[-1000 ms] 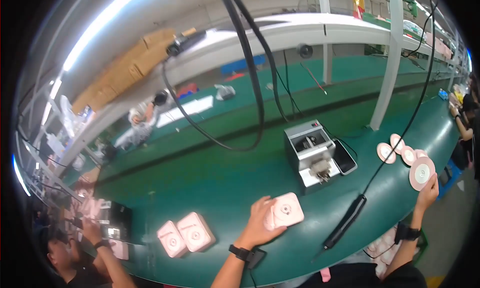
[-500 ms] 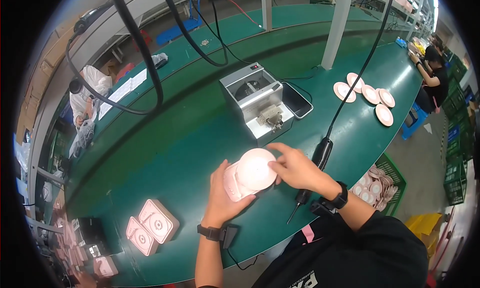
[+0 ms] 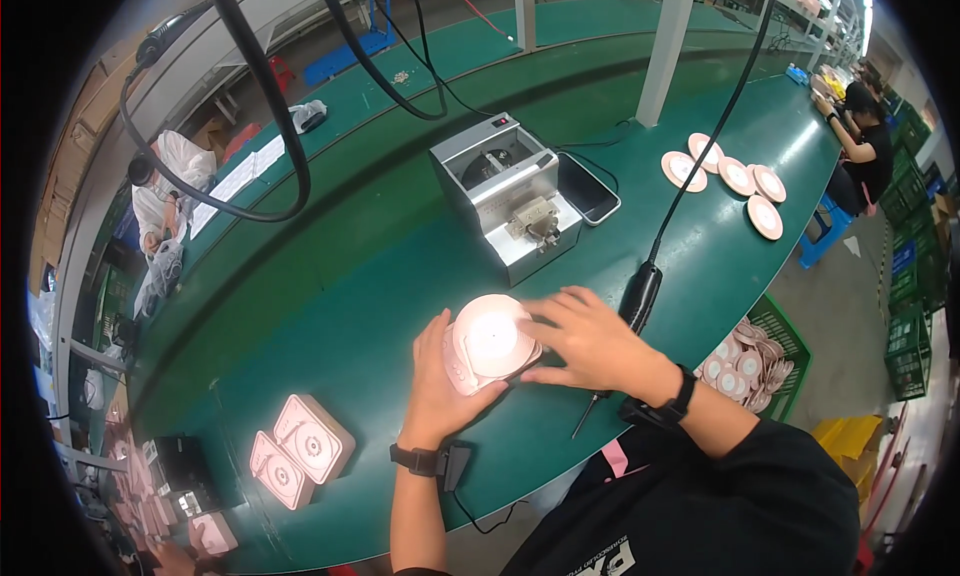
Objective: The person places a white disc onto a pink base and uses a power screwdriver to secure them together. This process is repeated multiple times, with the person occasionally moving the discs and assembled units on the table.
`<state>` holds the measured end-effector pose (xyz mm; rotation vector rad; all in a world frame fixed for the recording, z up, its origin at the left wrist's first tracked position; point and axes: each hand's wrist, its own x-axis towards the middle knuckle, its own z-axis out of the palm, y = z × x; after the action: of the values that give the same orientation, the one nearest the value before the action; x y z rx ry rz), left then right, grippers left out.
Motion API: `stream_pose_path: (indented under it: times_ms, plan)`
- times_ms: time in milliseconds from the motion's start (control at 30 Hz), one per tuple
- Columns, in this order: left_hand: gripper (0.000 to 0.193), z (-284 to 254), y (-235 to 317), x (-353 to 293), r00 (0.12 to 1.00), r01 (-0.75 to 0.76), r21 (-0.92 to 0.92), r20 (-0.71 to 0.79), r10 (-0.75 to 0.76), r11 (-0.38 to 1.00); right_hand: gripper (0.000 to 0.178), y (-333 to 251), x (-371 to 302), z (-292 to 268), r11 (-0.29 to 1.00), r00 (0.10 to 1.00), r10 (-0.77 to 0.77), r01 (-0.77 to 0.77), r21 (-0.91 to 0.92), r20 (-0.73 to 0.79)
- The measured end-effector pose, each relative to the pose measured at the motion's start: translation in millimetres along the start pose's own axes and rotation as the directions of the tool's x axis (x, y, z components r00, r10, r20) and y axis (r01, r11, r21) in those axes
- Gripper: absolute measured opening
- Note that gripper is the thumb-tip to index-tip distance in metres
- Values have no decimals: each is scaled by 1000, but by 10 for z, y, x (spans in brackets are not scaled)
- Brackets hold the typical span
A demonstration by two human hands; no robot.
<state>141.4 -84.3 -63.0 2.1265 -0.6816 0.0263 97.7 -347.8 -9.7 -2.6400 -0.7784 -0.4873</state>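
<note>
Wrapped round the left side of a pink record-player-shaped unit (image 3: 463,379), my left hand (image 3: 437,388) has its thumb along the near edge. A round pale disc (image 3: 490,338) lies over the unit, its middle washed out by glare. At the right rim of the disc is my right hand (image 3: 590,344); its fingers are apart and partly smeared, and its thumb is by the unit's near right corner. The disc's underside is hidden. Beyond the unit stands a grey bench machine (image 3: 520,191) with an open round well and a metal block in front.
Two similar pink units (image 3: 316,443) lie at left. A black electric screwdriver (image 3: 640,298) hangs on its cable beside my right forearm. Several pink discs (image 3: 738,176) lie at far right on the green table (image 3: 370,306). A green crate (image 3: 795,371) holds more discs. Co-workers sit farther off.
The disc has shifted left and settled more squarely over the unit. My right hand's fingers have spread from the disc's face toward its right rim, with the thumb lower down.
</note>
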Motion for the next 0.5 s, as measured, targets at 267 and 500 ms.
stream_pose_path:
  times_ms: [267, 500]
  plan:
    - [110, -34, 79, 3, 1000, 1, 41, 8, -1, 999, 110, -54, -399, -532, 535, 551, 835, -809, -242, 4]
    - [104, 101, 120, -1, 999, -11, 64, -39, 13, 998, 116, 128, -619, -201, 388, 418, 896, -901, 197, 149]
